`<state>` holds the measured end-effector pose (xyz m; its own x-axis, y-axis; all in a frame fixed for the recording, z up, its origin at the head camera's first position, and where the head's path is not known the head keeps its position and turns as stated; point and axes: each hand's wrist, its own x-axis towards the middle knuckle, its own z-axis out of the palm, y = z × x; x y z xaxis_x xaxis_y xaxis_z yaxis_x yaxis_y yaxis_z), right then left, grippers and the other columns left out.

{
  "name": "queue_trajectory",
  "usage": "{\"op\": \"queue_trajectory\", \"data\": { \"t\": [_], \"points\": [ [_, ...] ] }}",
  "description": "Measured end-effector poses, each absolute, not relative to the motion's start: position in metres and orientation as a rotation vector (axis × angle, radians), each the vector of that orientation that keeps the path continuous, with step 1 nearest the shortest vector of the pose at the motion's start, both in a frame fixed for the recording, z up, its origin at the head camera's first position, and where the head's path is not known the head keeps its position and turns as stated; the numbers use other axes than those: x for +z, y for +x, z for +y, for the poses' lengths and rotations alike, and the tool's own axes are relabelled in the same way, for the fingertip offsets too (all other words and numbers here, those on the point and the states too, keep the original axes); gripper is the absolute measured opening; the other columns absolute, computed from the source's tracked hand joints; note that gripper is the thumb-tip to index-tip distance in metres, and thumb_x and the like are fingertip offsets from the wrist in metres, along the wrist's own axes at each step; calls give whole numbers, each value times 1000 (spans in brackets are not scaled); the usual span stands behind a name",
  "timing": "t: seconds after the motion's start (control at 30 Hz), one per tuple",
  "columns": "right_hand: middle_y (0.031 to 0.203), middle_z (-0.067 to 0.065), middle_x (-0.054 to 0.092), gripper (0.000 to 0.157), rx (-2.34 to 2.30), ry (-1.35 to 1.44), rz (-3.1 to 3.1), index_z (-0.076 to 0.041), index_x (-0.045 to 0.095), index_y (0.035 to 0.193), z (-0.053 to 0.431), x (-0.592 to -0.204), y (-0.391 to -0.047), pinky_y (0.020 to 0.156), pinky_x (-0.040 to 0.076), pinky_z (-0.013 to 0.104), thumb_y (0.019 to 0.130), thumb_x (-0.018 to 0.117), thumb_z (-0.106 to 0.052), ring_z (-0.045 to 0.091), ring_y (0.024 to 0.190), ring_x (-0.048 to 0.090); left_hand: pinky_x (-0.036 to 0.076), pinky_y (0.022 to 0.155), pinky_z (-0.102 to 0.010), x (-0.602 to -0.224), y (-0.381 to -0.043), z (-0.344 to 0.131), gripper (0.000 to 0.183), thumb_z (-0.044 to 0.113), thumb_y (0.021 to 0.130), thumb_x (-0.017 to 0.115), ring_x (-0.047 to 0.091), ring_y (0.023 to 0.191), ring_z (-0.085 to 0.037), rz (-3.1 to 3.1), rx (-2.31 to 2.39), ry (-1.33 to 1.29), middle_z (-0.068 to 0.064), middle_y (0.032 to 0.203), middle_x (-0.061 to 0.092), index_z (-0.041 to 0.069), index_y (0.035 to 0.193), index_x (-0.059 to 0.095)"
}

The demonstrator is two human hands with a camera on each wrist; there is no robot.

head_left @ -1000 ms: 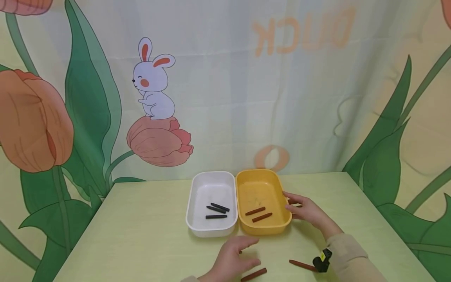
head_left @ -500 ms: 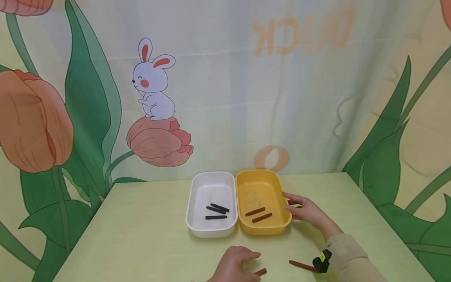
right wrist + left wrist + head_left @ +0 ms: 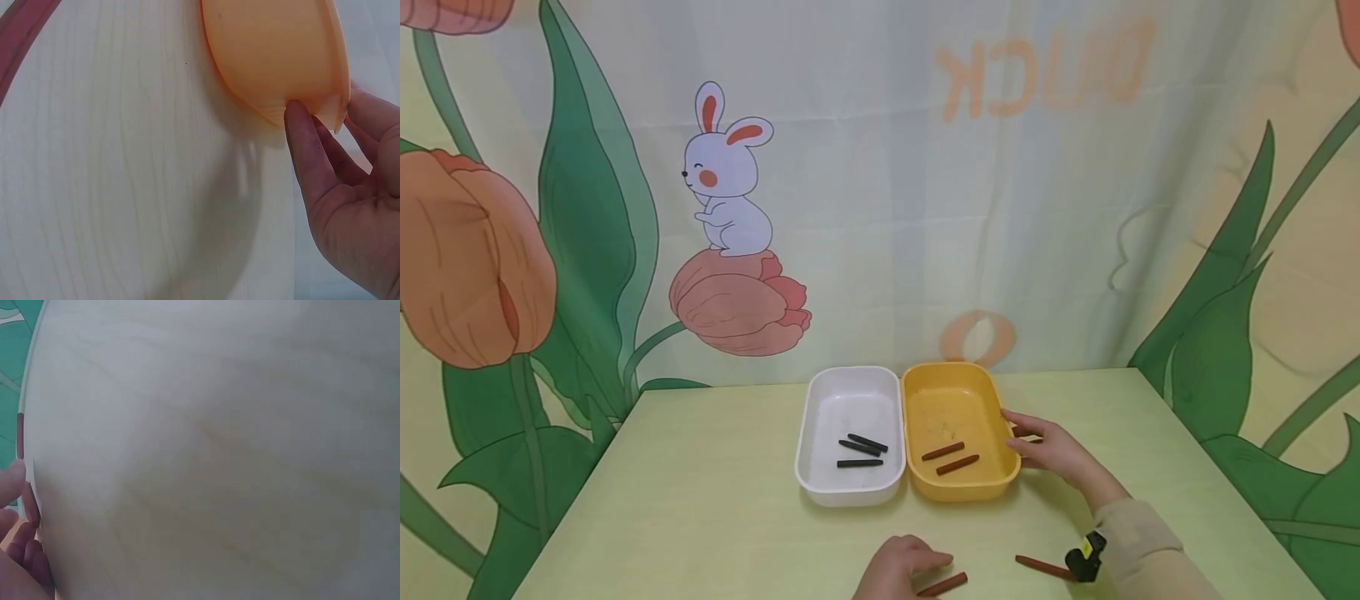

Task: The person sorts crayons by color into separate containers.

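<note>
In the head view my left hand [image 3: 898,571] is low at the front of the table, its lower part cut off by the frame. Its fingers are bent beside a brown crayon [image 3: 944,585], with a gap below the upper finger; the thumb is hidden. The left wrist view shows the fingers [image 3: 11,484] next to a crayon [image 3: 31,505] at the edge. My right hand [image 3: 1060,454] grips the right side of the yellow tray [image 3: 1009,477], its digits either side of the wall in the right wrist view. Two brown crayons [image 3: 957,465] lie in this tray.
A white tray [image 3: 852,498] with three black crayons [image 3: 860,463] stands against the yellow tray's left side. Another brown crayon [image 3: 1043,567] lies near the right wrist, partly behind the black wrist camera [image 3: 1086,556]. A printed curtain [image 3: 865,208] hangs behind the table.
My left hand has lowered towards the front edge, beside the brown crayon, which stays in place. The right hand and both trays have not visibly moved.
</note>
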<state>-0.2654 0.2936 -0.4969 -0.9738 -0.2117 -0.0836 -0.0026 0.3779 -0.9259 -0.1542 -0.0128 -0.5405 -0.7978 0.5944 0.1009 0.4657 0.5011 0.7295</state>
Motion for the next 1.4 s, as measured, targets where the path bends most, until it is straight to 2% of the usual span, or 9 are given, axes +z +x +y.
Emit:
{"op": "queue_trajectory", "data": {
  "t": [0.2,0.37,0.57,0.9,1.4],
  "points": [
    [129,27,49,57,-1638,-184,2448,-1,39,150,292,-495,-264,84,57,40,99,61,-13,36,108,59,46,75,-16,-545,-156,-14,39,29,75,86,51,83,4,2597,1177,1002,17,91,61,13,110,78],
    [129,27,48,56,-1651,-191,2439,0,39,150,293,-496,-264,84,57,40,99,60,-11,36,109,59,44,68,-13,-541,-156,-14,21,11,77,82,50,74,6,2519,1241,1002,16,81,61,11,98,81],
    [129,27,48,56,-1664,-203,2430,0,39,150,294,-496,-265,84,57,40,99,60,-10,33,106,60,44,63,-14,-540,-156,-13,20,2,76,78,51,70,5,2449,1333,939,17,75,60,12,92,82],
    [129,26,49,56,-1645,-162,2444,-2,40,150,293,-495,-264,84,57,40,99,61,-12,31,106,61,47,62,-18,-535,-155,-10,19,0,77,76,54,70,1,2340,1475,792,14,76,62,11,92,82],
    [130,27,49,55,-1658,-157,2439,-2,40,150,293,-496,-265,83,57,40,99,60,-11,32,105,61,48,62,-18,-522,-158,1,18,3,80,78,54,70,3,2416,1493,872,15,76,62,16,92,82]
  ]
}}
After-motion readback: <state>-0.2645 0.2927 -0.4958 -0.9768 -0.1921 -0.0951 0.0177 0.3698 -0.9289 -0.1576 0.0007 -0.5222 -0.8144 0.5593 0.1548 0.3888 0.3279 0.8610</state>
